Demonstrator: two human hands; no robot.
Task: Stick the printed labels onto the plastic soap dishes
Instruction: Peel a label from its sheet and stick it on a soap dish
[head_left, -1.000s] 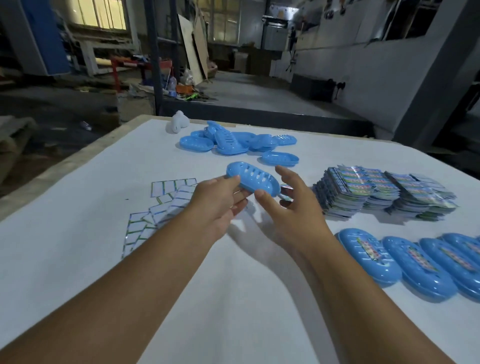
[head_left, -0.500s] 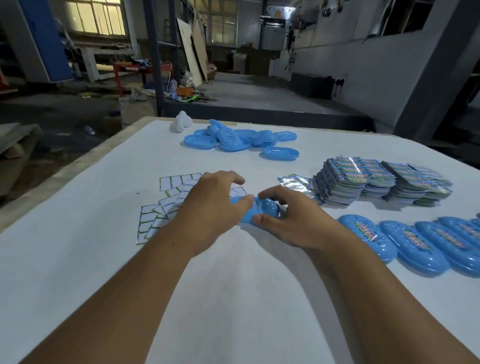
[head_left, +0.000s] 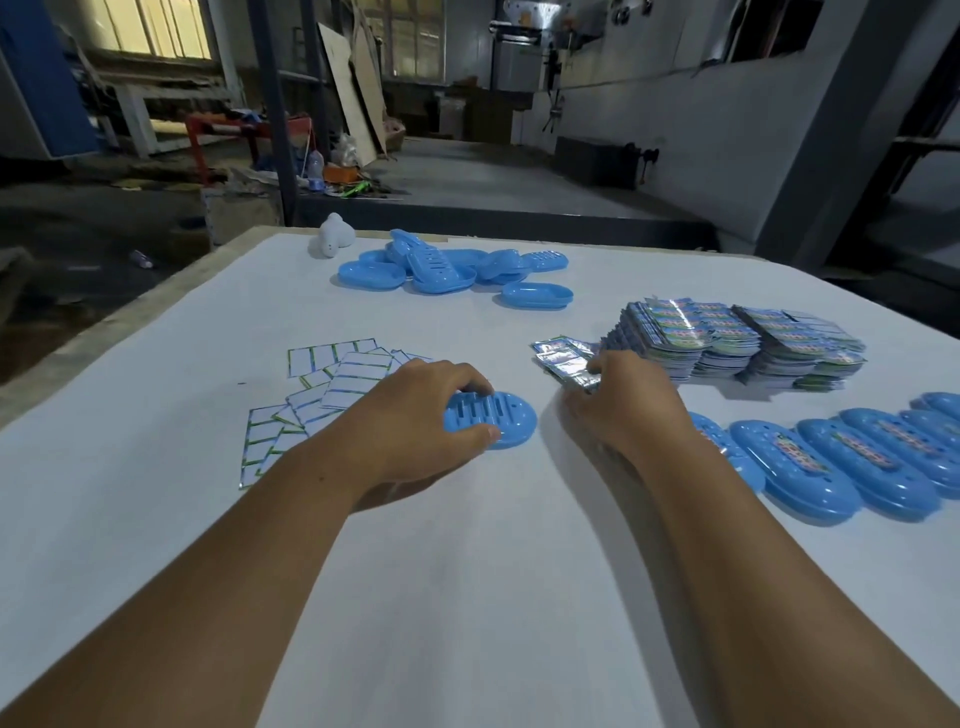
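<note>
Blue soap dish (head_left: 501, 420) gripped by left hand (head_left: 415, 415), right hand (head_left: 626, 400) fingering loose labels (head_left: 563, 358)

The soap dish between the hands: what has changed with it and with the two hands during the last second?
The soap dish came down from the air onto the table. The left hand still holds it, fingers curled over its edge. The right hand let go and moved right to the loose labels. The far pile of dishes, the label stacks and the labelled row stayed.

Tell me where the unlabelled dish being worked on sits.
Centre of the head view: the soap dish lies on the table, gripped by the left hand.
</note>
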